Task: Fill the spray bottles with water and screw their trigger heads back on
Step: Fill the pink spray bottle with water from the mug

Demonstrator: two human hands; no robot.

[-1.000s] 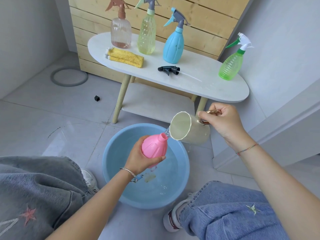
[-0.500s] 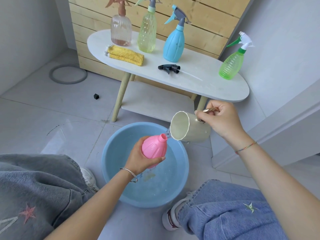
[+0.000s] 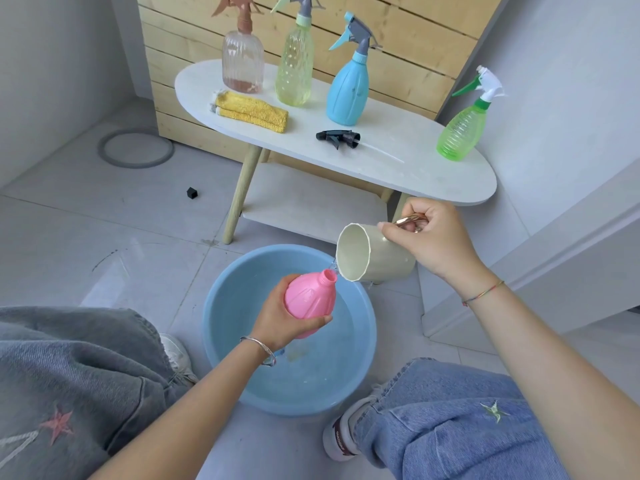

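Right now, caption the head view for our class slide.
Left hand holds pink bottle over blue basin; right hand pours water from beige cup.

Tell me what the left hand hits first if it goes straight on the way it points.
Probably the lower rim of the cream cup, tipped by the right hand. The left hand aims the pink bottle up towards it; depth is unclear.
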